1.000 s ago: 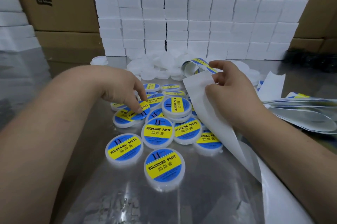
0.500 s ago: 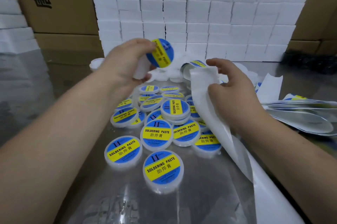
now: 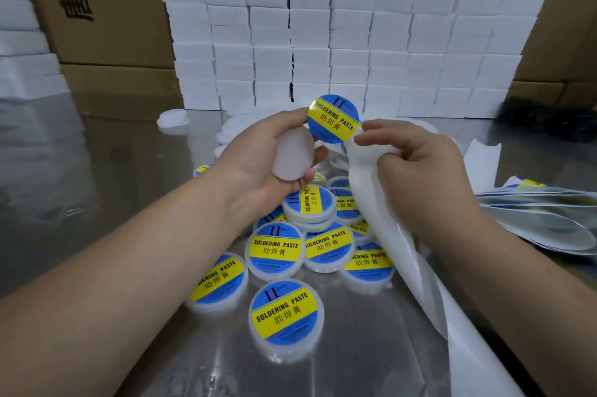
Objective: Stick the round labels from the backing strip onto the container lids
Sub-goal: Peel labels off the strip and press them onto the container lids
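- Steel table (image 3: pixel 97 170) under a wall of white boxes (image 3: pixel 339 41), cartons (image 3: pixel 106 2) at upper left, and the action has jumped up off the surface.
- A second ago the left hand (image 3: pixel 258 157) was down in the pile of labelled lids (image 3: pixel 274 251), pressing. Now it's raised at centre frame, clear of them.
- In that palm sits a blank lid (image 3: pixel 292 154), white and unlabelled, cupped by curled fingers.
- Just above it a label (image 3: pixel 332 118) stands face-on to the camera, blue and yellow, its left edge against the left hand's uppermost fingertip.
- The right hand (image 3: pixel 420 167) has closed in. Half a second back it sat apart to the right; now its thumb and forefinger tips meet on the label's right edge.
- Its other fingers stay curled round the strip (image 3: pixel 371 196), which drops away to the lower right of the frame.
- Whether the label is fully off the strip I can't tell, because the right fingertips hide that edge.
- What it means: one lid is done and left in the pile, and the next lid and next label are now together in the hands, not yet joined.
- My read is that the label next gets laid centred on the blank lid and rubbed flat. With only its edges held, skew or a crease is the risk.
- More blank lids (image 3: pixel 172 117) wait at the back and spent strips (image 3: pixel 533 212) lie at the right, so there's plenty left to do.
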Tool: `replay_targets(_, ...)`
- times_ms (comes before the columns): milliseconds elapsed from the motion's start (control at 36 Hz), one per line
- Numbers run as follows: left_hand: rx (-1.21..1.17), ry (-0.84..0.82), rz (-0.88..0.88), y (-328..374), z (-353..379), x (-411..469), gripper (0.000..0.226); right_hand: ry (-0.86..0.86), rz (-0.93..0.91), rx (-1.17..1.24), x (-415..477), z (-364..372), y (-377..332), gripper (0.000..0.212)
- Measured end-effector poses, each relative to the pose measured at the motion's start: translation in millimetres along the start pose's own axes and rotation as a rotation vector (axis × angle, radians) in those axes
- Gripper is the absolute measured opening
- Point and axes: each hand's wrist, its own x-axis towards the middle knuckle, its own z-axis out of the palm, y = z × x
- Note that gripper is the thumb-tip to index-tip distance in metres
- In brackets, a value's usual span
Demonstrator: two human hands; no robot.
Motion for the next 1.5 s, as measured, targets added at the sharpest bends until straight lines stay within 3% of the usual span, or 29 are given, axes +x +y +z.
replay_targets(333, -0.087, -0.056, 0.010, 3, -3, 0, 0.015, 0.059, -0.060, 0.041, 1, -4, -7, 0.062)
replay_targets(444, -0.105, -0.058, 0.024, 5, -5, 1, 0.015, 0.036, 0.001, 0.034, 1, -6, -6, 0.058)
replay_targets(583, -0.072, -0.111, 0.046, 4, -4, 0, 0.009, 0.018, 0.142, 0.035, 0, -4, -4, 0.046)
replay_targets(694, -0.031, -0.153, 0.049, 2, -4, -1, 0.019, -0.017, 0.230, 0.132, -1, -4, -9, 0.019)
replay_targets(778, 0.012, -0.197, 0.052, 1, -4, -1, 0.022, -0.018, 0.208, 0.140, -3, -5, -11, 0.030)
replay_targets(917, 0.096, -0.246, 0.069, -1, -3, -2, 0.029, 0.001, 0.207, 0.148, -2, -2, -11, 0.019)
replay_targets(1028, 0.163, -0.062, 0.128, 2, -5, 1, 0.030, 0.042, 0.178, 0.167, -3, -1, -14, 0.019)
replay_targets(1167, -0.020, 0.073, 0.105, 13, -9, 8, 0.032, 0.009, 0.119, 0.207, -3, -5, -17, 0.021)
replay_targets(1306, -0.058, -0.100, 0.043, 1, -2, 8, 0.034, -0.201, 0.106, 0.124, -8, 4, -13, 0.030)
replay_targets(1500, -0.058, -0.171, 0.123, -1, -1, 5, 0.024, -0.258, 0.083, 0.157, -11, 7, -15, 0.045)
